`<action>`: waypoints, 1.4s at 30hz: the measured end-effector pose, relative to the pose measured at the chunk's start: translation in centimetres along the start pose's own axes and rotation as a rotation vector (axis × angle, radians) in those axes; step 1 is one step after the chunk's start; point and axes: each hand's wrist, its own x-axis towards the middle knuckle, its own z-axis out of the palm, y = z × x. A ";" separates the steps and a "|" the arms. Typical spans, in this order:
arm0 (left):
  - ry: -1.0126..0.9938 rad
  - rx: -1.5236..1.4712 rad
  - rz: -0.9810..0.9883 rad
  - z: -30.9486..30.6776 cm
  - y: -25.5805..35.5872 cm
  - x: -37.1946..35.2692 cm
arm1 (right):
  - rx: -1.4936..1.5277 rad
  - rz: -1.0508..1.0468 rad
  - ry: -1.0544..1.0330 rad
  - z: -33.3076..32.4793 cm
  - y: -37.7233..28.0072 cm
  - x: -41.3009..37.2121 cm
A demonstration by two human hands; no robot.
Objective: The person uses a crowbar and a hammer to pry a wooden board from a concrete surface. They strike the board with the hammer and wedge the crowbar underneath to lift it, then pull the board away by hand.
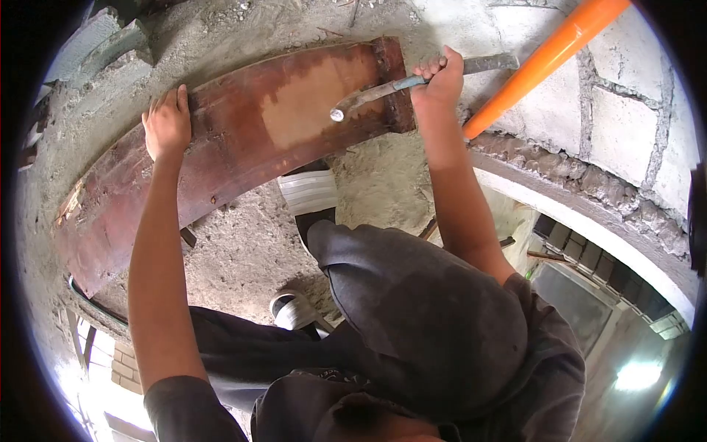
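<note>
R fingers grip bar, L fingers outstretched on board; gritty flr, blk wall.

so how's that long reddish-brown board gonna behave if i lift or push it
The board is probably fairly stiff, given the strip across its right end. Lying broad side up under the left hand, it would likely slide rather than roll. The pale, splintered-looking patch at its left end may flake if gripped.

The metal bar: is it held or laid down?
Held: the right hand is closed around the metal bar, whose bent end appears over the reddish board. Whether they touch, I cannot tell.
</note>
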 end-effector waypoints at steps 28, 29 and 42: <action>-0.031 0.060 0.017 0.7 -0.1 0.3 | -0.060 -0.047 0.189 -4.3 -0.7 2.6; -0.042 0.044 0.005 0.5 0.2 0.0 | -0.068 -0.062 0.240 -4.8 -0.7 2.5; -0.028 0.013 0.007 0.3 0.3 -0.2 | -0.028 0.052 0.214 -6.3 -1.0 4.9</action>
